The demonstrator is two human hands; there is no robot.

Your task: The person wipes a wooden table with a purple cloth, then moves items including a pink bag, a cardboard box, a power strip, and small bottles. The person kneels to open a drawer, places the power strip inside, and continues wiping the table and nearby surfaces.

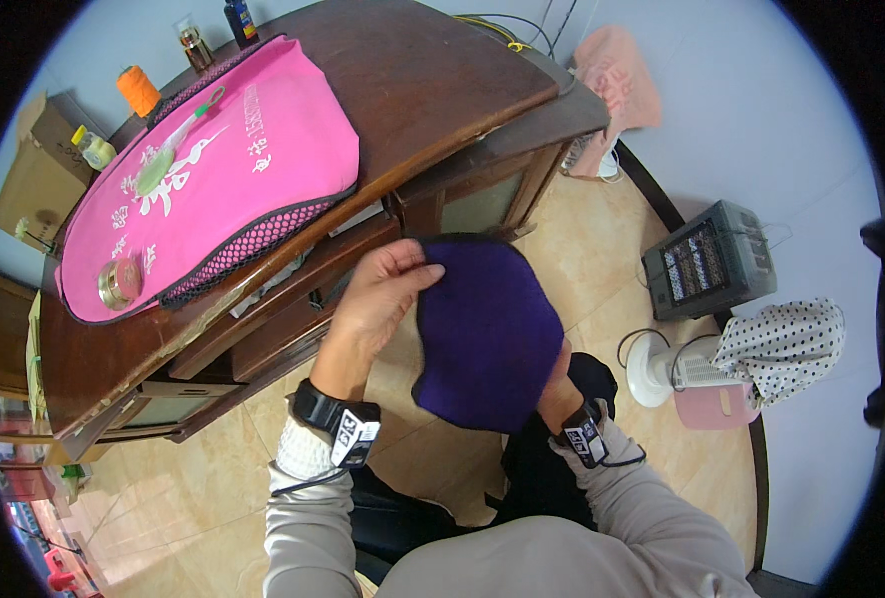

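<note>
A dark purple piece of cloth (483, 333) with a darker edge hangs spread out before me, above the tiled floor. My left hand (394, 280) pinches its upper left corner between thumb and fingers. At its right edge is my right hand (558, 377), partly hidden behind the cloth; its fingers are out of sight. To the left, a pink bag (293, 112) with black mesh sides and white printed writing lies flat on the dark wooden cabinet (412, 60). A green-handled tool with a pale green oval part (156, 172) and a round gold-and-pink jar (119, 284) rest on the bag.
Behind the bag stand an orange thread spool (139, 91), small bottles (195, 48) and a cardboard box (42, 161). On the floor at right are a dark heater (711, 261) and a white fan (655, 370) with a polka-dot cloth (786, 347) over its head.
</note>
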